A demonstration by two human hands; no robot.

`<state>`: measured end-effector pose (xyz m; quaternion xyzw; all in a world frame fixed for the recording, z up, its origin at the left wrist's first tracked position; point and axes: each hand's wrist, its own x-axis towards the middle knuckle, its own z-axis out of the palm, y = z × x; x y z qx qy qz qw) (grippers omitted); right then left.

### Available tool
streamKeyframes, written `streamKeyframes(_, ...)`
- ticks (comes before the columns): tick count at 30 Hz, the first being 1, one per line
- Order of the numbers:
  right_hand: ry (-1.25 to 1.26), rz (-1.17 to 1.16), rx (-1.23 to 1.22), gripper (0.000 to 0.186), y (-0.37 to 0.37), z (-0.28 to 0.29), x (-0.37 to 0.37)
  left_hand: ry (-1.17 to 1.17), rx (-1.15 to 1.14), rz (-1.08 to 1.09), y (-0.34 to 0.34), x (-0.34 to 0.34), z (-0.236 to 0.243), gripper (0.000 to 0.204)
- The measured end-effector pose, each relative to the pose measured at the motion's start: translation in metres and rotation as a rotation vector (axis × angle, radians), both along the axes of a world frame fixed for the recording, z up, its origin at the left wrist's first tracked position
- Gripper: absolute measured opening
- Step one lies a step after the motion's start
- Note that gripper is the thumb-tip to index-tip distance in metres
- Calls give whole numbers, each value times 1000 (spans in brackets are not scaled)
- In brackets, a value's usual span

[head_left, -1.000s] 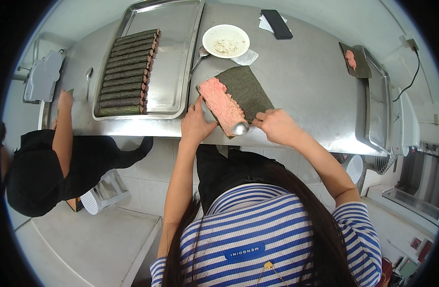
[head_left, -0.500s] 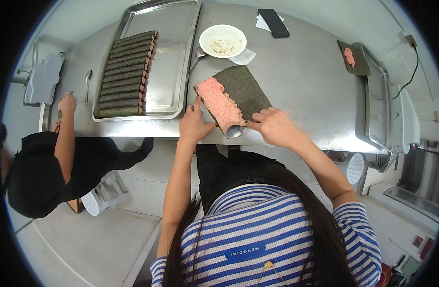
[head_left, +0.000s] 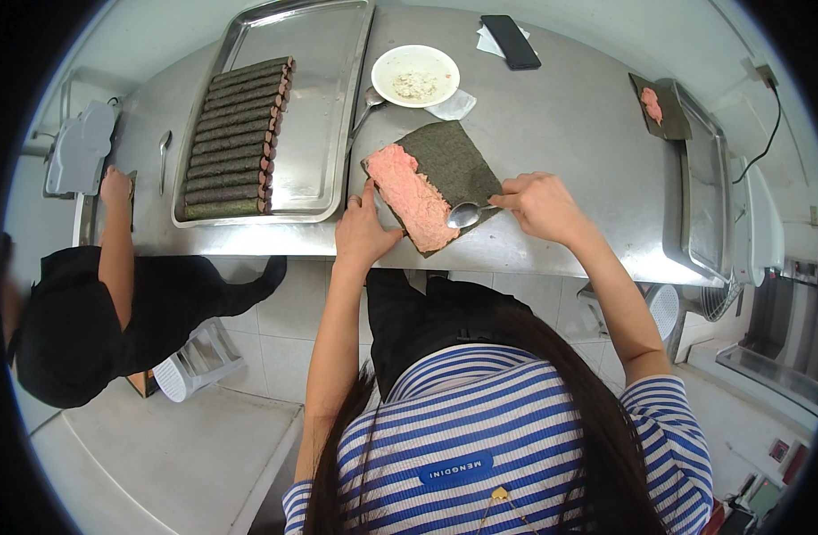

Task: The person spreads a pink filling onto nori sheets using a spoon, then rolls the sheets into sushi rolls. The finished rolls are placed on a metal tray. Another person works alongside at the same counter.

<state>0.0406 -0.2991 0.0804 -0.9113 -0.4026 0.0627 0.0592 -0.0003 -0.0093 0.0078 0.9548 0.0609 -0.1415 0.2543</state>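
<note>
A dark green nori sheet (head_left: 454, 160) lies on the steel table in front of me, its left part covered by a thick band of pink paste (head_left: 407, 198). My right hand (head_left: 538, 203) grips a metal spoon (head_left: 464, 215); the bowl of the spoon sits at the right edge of the paste, near the sheet's lower end. With thumb and index finger spread apart, my left hand (head_left: 363, 234) touches the left and lower edge of the sheet. Its other fingers are partly hidden.
Left stands a steel tray (head_left: 324, 134) with a row of nori rolls (head_left: 235, 134). A white bowl (head_left: 416, 76), another spoon (head_left: 371, 100) and a phone (head_left: 511, 42) lie farther back. At right is a nori piece with pink paste (head_left: 652, 105). A co-worker's hand (head_left: 115, 185) works at far left.
My right hand has moved right and up, carrying the spoon from the paste's lower end to its right edge. My left hand stays nearly still. The co-worker's hand has shifted slightly.
</note>
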Motion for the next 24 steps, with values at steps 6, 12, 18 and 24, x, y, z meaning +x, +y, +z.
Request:
streamKeyframes(6, -50, 95, 74, 32, 23, -24, 8, -45, -1, -11, 1, -1, -5, 104)
streamKeyframes(12, -84, 121, 115, 34, 48, -42, 44, -24, -8, -5, 1, 0, -5, 103)
streamKeyframes(18, -103, 98, 126, 35, 63, -50, 70, -38, 12, -8, 0, -1, -5, 104)
streamKeyframes(24, -82, 57, 129, 34, 71, -52, 87, -28, 9, -5, 0, 0, -2, 102)
